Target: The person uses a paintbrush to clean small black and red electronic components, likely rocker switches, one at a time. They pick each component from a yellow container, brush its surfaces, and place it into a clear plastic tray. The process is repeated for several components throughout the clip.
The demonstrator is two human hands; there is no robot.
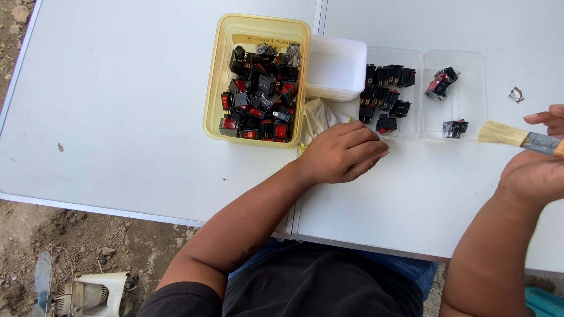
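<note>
The left hand (pixel 343 154) lies flat on the table (pixel 117 105), fingers pressed together, next to the near edge of the clear tray (pixel 411 132), where one red switch (pixel 386 123) is closest. The right hand (pixel 537 170) pinches a brush (pixel 520 139) at the right edge, bristles toward the tray, so it is ready for sweeping. The yellow tub (pixel 214 88), full of switches, stands at the far side, with a white box (pixel 335 67) beside it.
</note>
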